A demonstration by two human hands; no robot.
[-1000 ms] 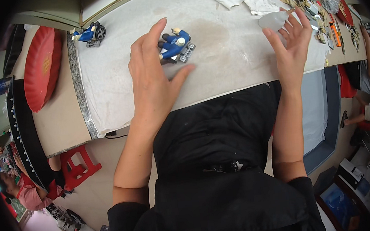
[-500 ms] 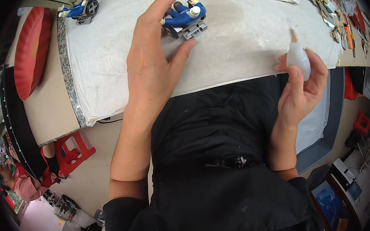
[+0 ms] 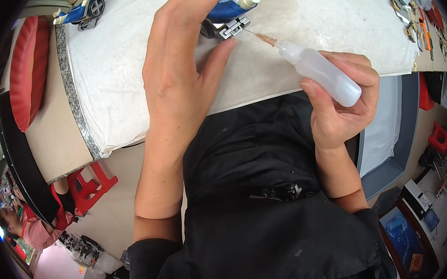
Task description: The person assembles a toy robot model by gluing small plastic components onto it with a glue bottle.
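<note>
My left hand (image 3: 173, 65) curves around a small wheelchair figurine (image 3: 224, 11) in blue clothes, index finger over its top and thumb beside its grey footrest (image 3: 234, 27). The hand hides part of the figurine and one of its black wheels. In my right hand (image 3: 346, 98) is a translucent white squeeze bottle (image 3: 326, 73), tilted up to the left. Its thin needle, on an orange-brown hub (image 3: 266, 39), ends close to the footrest; whether it touches I cannot tell.
A second wheelchair figurine (image 3: 83, 11) stands at the table's far left. Beyond the stone edge lies a red fluted tray (image 3: 31, 70). Many small pieces and tools (image 3: 407, 9) are spread at the far right. White paper (image 3: 124, 84) covers the table. A person in pink (image 3: 44, 232) sits at left.
My right hand has swung the bottle from upright at the right to a leftward tilt, bringing its needle to the footrest. My left hand remains around the figurine. The view has shifted slightly.
</note>
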